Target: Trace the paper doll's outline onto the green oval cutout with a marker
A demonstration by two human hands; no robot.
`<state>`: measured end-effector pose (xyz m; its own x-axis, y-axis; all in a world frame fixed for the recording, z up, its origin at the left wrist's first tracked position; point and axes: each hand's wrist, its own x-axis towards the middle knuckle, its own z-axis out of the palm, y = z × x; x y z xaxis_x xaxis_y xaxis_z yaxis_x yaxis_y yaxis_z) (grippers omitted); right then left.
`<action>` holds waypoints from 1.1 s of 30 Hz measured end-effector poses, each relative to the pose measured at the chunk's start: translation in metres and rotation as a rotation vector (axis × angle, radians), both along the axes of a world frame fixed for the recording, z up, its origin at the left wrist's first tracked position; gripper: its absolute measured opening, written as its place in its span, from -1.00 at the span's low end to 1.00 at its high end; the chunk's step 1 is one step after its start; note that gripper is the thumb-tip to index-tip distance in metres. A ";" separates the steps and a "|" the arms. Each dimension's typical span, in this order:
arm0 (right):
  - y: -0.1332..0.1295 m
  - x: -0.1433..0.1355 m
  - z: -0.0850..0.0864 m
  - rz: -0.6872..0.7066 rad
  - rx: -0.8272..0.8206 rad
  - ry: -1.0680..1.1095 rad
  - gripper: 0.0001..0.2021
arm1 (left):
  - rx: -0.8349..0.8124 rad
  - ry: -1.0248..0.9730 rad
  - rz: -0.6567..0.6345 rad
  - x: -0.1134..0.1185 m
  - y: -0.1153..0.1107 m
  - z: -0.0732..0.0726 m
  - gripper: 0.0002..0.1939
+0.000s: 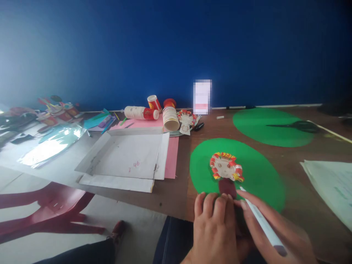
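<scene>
My right fingers (272,217) hold the marker (262,222); left fingers (208,206), bent, at the base of the cutout (226,169), can't tell if pinching. It's just ahead, over the disc (261,172); probably light, bendy: steady by edges.

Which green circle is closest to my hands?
The nearer green circle, under the paper face; the other green circle lies farther back, partly beneath black scissors.
</scene>
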<state>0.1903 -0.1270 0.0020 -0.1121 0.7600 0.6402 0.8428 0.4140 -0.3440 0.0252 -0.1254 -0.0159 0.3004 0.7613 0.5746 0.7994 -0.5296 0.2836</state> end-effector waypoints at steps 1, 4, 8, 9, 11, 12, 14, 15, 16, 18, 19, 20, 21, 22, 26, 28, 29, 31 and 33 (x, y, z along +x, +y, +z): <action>0.001 0.000 -0.001 0.003 0.010 0.000 -0.78 | 0.005 -0.005 -0.001 0.000 0.000 0.000 -0.49; 0.004 0.001 -0.001 0.002 0.010 0.004 -0.78 | 0.012 0.001 -0.001 0.000 0.000 0.001 -0.47; 0.003 -0.001 0.000 -0.002 -0.002 -0.002 -0.76 | 0.020 0.010 -0.006 0.000 0.001 0.000 -0.44; 0.002 -0.001 0.000 0.008 0.005 0.001 -0.75 | 0.023 0.015 -0.007 0.000 0.001 -0.001 -0.44; 0.001 0.000 -0.001 0.027 0.019 0.004 -0.73 | 0.033 0.016 -0.006 0.001 0.001 -0.001 -0.45; 0.001 0.001 -0.002 0.028 0.025 -0.002 -0.72 | 0.038 0.008 -0.007 0.001 0.002 -0.001 -0.45; 0.001 0.003 -0.002 0.019 0.037 -0.020 -0.73 | 0.050 -0.019 -0.006 0.001 0.003 -0.002 -0.45; 0.002 0.003 -0.002 0.012 0.039 -0.029 -0.75 | 0.055 -0.031 -0.009 0.001 0.003 -0.002 -0.45; 0.002 0.003 -0.002 0.014 0.045 -0.036 -0.76 | 0.059 -0.036 -0.011 0.001 0.003 -0.002 -0.45; 0.004 0.003 -0.001 0.025 0.057 -0.041 -0.77 | 0.063 -0.034 -0.012 0.001 0.003 -0.002 -0.45; 0.004 0.003 -0.001 0.036 0.062 -0.040 -0.77 | 0.066 -0.032 -0.009 0.001 0.003 -0.002 -0.45; 0.005 0.003 -0.001 0.041 0.065 -0.037 -0.76 | 0.065 -0.030 -0.006 0.001 0.003 -0.002 -0.44; 0.005 0.002 -0.001 0.040 0.059 -0.033 -0.77 | 0.062 -0.030 -0.004 0.001 0.003 -0.001 -0.44; 0.005 0.002 -0.001 0.032 0.046 -0.028 -0.77 | 0.057 -0.031 -0.004 0.001 0.002 -0.001 -0.44; 0.004 0.001 -0.003 0.002 0.018 -0.008 -0.76 | 0.061 -0.044 0.007 0.002 0.003 0.001 -0.43; 0.004 0.000 -0.003 0.003 0.007 0.002 -0.74 | 0.079 -0.050 0.014 0.002 0.004 0.001 -0.43; 0.003 0.000 -0.003 0.006 0.009 0.000 -0.74 | 0.086 -0.053 0.015 0.003 0.004 0.002 -0.44; 0.002 0.001 -0.003 0.013 0.027 -0.025 -0.75 | 0.092 -0.054 0.009 0.002 0.005 0.003 -0.44; 0.001 0.001 -0.002 0.022 0.047 -0.060 -0.76 | 0.087 -0.050 0.003 0.002 0.005 0.003 -0.45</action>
